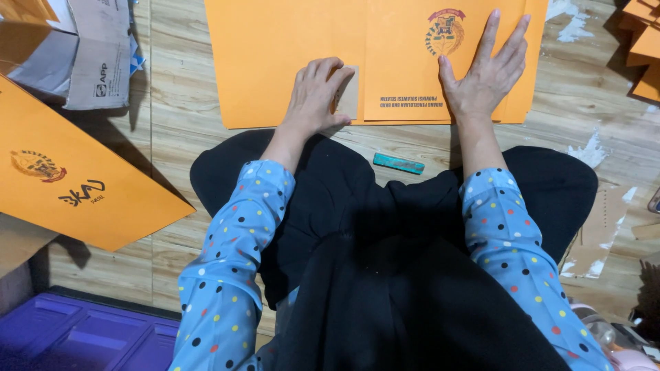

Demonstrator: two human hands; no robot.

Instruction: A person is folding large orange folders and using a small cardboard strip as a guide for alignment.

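Below my knees, my left hand curls on what seems a small card; right hand spreads flat on the orange sheet. Firm, even pressure prevents slipping.

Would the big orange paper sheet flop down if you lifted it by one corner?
Probably a little. The big orange paper sheet lies flat and thin on the wooden floor, so it likely bends and weighs little. It looks like folder card, perhaps stiffer than plain paper. It might slide easily: the right hand presses it flat.
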